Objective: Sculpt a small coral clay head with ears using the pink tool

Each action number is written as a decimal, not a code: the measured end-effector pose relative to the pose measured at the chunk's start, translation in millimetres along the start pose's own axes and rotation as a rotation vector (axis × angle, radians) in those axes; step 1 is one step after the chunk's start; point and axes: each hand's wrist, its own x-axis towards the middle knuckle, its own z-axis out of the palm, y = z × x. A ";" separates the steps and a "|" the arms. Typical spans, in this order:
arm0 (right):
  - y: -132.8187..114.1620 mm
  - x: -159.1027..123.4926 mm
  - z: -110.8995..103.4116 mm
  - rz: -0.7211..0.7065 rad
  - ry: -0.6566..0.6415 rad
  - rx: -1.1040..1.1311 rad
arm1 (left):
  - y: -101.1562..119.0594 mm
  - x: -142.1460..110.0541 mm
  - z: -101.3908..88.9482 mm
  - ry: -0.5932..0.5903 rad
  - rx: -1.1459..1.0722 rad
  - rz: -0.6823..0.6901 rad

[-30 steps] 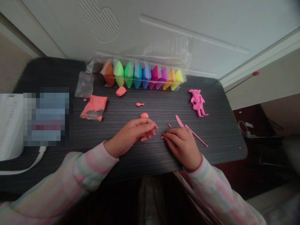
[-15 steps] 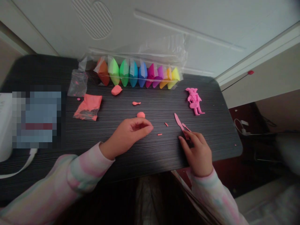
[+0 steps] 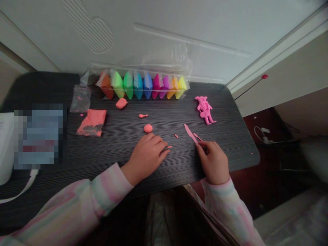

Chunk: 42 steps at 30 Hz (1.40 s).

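Note:
My left hand (image 3: 148,157) is low over the dark table, thumb and forefinger slightly apart at the left end of a thin coral clay stick (image 3: 169,147). Just beyond its knuckles lies a coral clay ball (image 3: 148,128). My right hand (image 3: 214,161) is closed at the handle end of a pink plastic knife (image 3: 190,132), whose blade points away to the left. A thinner pink tool (image 3: 197,136) lies beside the knife, its near end by my fingers. Between the hands rests another short clay stick (image 3: 176,136). A coral teardrop-shaped clay piece (image 3: 142,116) lies farther back.
Colourful clay packets (image 3: 138,85) stand in a clear tray along the back. A pink figure (image 3: 205,110) lies at the right. To the left are a coral clay lump (image 3: 121,103), an opened coral packet (image 3: 92,123), an empty bag (image 3: 80,99) and a blurred-out device with a cable.
My left hand has lowered and turned palm-down, reaching the clay stick. My right hand stays at the knife handle, its fingers drawn closer together. The view has shifted slightly.

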 end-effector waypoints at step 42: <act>-23.5 -42.7 9.0 -0.493 -0.095 -0.023 | 5.0 0.7 2.1 0.089 -0.003 -0.032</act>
